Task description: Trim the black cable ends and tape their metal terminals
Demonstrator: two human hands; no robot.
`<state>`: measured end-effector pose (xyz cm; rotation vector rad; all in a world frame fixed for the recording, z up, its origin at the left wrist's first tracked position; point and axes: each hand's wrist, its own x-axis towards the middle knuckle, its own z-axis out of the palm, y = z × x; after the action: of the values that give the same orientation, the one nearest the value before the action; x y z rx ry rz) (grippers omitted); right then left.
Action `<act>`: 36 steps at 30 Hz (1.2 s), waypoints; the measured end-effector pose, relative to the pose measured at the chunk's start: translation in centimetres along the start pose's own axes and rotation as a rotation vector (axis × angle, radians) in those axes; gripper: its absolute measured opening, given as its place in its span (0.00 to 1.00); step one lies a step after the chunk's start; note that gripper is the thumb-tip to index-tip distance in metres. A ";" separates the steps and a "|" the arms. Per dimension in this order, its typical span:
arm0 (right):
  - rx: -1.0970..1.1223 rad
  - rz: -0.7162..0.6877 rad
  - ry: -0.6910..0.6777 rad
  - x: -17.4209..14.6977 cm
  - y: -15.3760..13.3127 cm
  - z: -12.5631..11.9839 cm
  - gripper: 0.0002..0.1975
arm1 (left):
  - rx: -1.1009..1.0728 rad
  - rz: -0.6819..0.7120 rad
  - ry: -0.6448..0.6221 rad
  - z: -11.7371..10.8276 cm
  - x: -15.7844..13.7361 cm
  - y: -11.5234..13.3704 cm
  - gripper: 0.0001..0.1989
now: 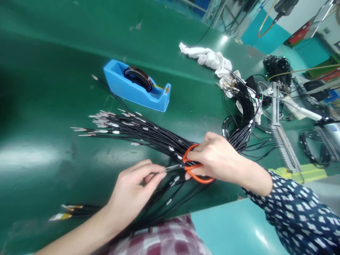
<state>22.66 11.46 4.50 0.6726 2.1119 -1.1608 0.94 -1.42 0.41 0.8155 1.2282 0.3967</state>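
My right hand grips a pair of scissors by the orange handles, blades pointing left. Just ahead of the blade tips, my left hand pinches the end of a thin black cable between thumb and forefinger; the fingers hide most of it. Beneath and behind the scissors lies a long bundle of black cables, its pale, stripped ends fanned out to the left. Several loose cables run below my hands near the table edge.
A blue tape dispenser with a roll of amber tape stands behind the bundle. To the right are a crumpled white cloth, another cable bundle and a grey slotted duct. Taped cable ends lie at lower left.
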 end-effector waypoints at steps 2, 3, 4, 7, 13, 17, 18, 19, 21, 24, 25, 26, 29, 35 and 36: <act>0.002 -0.009 -0.016 0.1 0.0 -0.1 0.24 | -0.007 0.001 -0.002 0.0 0.1 0.0 0.05; 0.004 -0.011 -0.026 0.2 0.0 -0.1 0.24 | -0.009 0.000 -0.003 -0.1 0.1 0.1 0.04; 0.005 -0.010 -0.036 0.3 0.0 -0.1 0.24 | -0.011 -0.001 -0.001 -0.1 0.1 0.1 0.04; -0.001 -0.012 -0.058 0.4 -0.1 -0.1 0.24 | -0.013 0.006 0.003 -0.2 0.0 0.1 0.04; -0.021 -0.027 -0.090 0.5 -0.4 -0.4 0.21 | -0.001 0.073 0.021 -0.2 -0.1 0.1 0.04; -0.042 -0.048 -0.112 0.5 -0.6 -0.6 0.17 | 0.014 0.141 0.034 -0.2 0.0 0.2 0.05; -0.044 -0.054 -0.115 0.5 -0.6 -0.6 0.17 | 0.014 0.157 0.035 -0.3 0.0 0.3 0.05; -0.041 -0.059 -0.116 0.5 -0.5 -0.6 0.17 | 0.013 0.173 0.038 -0.3 -0.1 0.3 0.05; -0.009 -0.069 -0.118 0.6 -0.5 -0.5 0.20 | 0.013 0.198 0.043 -0.4 -0.2 0.3 0.05; 0.101 -0.064 -0.122 0.8 -0.5 -0.4 0.23 | 0.017 0.211 0.053 -0.4 -0.4 0.3 0.05; 0.142 -0.056 -0.123 0.9 -0.5 -0.4 0.22 | 0.016 0.211 0.056 -0.4 -0.5 0.3 0.05; 0.179 -0.049 -0.124 1.0 -0.5 -0.3 0.22 | 0.012 0.210 0.061 -0.3 -0.5 0.2 0.05; 0.277 -0.031 -0.113 1.1 0.3 0.3 0.23 | -0.001 0.150 0.066 -0.3 -0.6 0.2 0.04; 0.044 0.465 0.021 1.7 5.3 2.9 0.18 | 0.000 0.003 0.077 -2.0 0.4 -0.4 0.05; -0.017 0.527 -0.003 1.9 6.1 3.2 0.14 | 0.041 0.041 0.093 -2.6 0.6 -0.6 0.06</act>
<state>26.44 11.88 -1.53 1.1316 1.7795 -0.8441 -1.43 -0.55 -0.74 0.8661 1.3110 0.4482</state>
